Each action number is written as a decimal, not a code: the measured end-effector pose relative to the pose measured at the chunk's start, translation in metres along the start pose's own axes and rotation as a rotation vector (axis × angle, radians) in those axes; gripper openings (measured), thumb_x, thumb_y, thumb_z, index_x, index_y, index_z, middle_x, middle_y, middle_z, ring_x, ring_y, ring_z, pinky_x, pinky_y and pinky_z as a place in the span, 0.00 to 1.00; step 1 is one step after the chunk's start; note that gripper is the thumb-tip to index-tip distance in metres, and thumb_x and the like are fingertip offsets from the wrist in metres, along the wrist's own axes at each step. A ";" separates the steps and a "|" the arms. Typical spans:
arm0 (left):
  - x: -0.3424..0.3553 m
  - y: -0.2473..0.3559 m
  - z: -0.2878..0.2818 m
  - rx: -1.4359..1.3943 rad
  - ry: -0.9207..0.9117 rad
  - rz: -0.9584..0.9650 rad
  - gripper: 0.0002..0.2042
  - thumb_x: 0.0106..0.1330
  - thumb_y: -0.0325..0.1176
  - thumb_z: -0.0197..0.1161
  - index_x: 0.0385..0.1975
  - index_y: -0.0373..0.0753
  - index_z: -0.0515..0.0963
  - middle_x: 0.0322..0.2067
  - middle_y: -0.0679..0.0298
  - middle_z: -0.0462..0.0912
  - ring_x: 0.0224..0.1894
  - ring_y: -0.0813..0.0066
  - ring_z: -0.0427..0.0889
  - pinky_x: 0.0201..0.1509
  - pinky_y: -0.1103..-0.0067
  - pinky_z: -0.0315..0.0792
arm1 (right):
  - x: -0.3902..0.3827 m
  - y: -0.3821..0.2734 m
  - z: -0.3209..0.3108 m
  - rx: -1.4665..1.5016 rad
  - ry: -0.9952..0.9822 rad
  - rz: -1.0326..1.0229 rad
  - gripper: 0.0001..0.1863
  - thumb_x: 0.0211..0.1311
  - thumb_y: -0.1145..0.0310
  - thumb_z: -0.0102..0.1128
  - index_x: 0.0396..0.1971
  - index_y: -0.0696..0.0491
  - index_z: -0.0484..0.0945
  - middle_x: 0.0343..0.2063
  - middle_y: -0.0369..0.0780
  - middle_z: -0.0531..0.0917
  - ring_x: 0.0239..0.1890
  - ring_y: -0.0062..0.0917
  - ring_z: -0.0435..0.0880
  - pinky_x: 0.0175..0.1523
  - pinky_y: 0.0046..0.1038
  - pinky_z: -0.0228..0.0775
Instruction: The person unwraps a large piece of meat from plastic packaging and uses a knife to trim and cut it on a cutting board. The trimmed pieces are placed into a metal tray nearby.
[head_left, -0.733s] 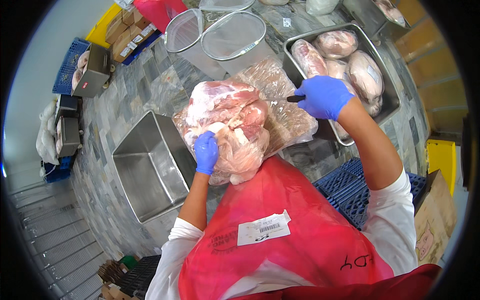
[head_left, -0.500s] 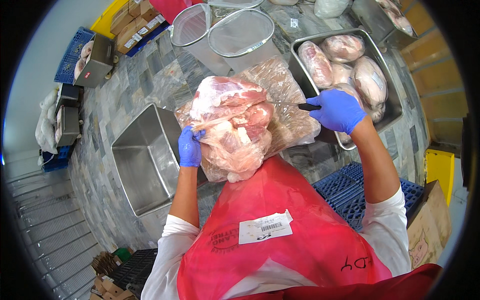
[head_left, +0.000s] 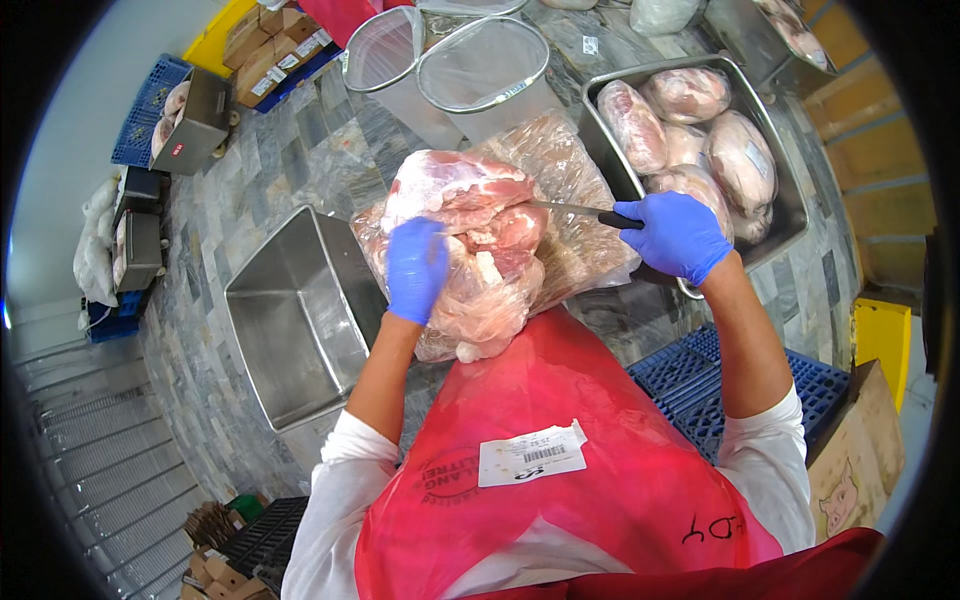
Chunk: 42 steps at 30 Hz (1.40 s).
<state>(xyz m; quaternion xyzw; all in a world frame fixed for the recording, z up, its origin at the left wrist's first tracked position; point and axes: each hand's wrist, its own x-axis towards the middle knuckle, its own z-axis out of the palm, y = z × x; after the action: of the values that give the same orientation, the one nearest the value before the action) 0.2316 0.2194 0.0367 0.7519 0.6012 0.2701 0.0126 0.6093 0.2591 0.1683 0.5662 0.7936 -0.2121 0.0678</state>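
"Where's the meat (head_left: pixel 490 197)?"

"Just beyond the apron (head_left: pixel 530 395). The left hand (head_left: pixel 416 272) has shifted inward over it, perhaps steadying it; grip unclear."

"The right hand (head_left: pixel 680 240)?"

"Closed around the knife (head_left: pixel 585 210)."

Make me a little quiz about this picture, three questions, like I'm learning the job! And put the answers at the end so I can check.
1. Fill the gap: the apron is coloured ____.
2. True or false: the right hand holds the knife.
3. Which of these is nearest the left hand?
A) the blue pallet
B) the meat
C) the pig picture

Key: 1. red; 2. true; 3. B
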 end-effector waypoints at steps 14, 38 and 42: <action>0.034 -0.014 0.048 0.028 -0.524 0.014 0.05 0.63 0.31 0.59 0.34 0.37 0.77 0.34 0.47 0.82 0.39 0.45 0.81 0.44 0.58 0.75 | -0.016 -0.003 0.020 0.033 0.043 0.020 0.14 0.66 0.55 0.63 0.43 0.48 0.84 0.34 0.47 0.86 0.40 0.47 0.86 0.46 0.47 0.78; 0.015 -0.061 0.035 -0.746 -0.378 -0.520 0.05 0.63 0.23 0.56 0.27 0.35 0.78 0.28 0.69 0.78 0.33 0.81 0.74 0.41 0.80 0.71 | -0.034 0.001 0.032 0.142 0.012 0.115 0.17 0.66 0.55 0.62 0.52 0.41 0.84 0.33 0.49 0.87 0.38 0.48 0.87 0.43 0.49 0.78; 0.016 -0.067 0.026 -0.996 -0.252 -0.695 0.06 0.65 0.24 0.55 0.28 0.37 0.79 0.28 0.69 0.78 0.33 0.81 0.74 0.41 0.80 0.71 | -0.037 0.007 0.042 0.163 -0.006 0.146 0.15 0.67 0.55 0.61 0.50 0.42 0.84 0.35 0.48 0.87 0.40 0.48 0.87 0.46 0.49 0.79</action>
<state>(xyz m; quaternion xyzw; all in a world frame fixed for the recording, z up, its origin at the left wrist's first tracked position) 0.1842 0.2606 -0.0025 0.4420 0.6065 0.4076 0.5202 0.6235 0.2111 0.1412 0.6255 0.7302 -0.2723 0.0389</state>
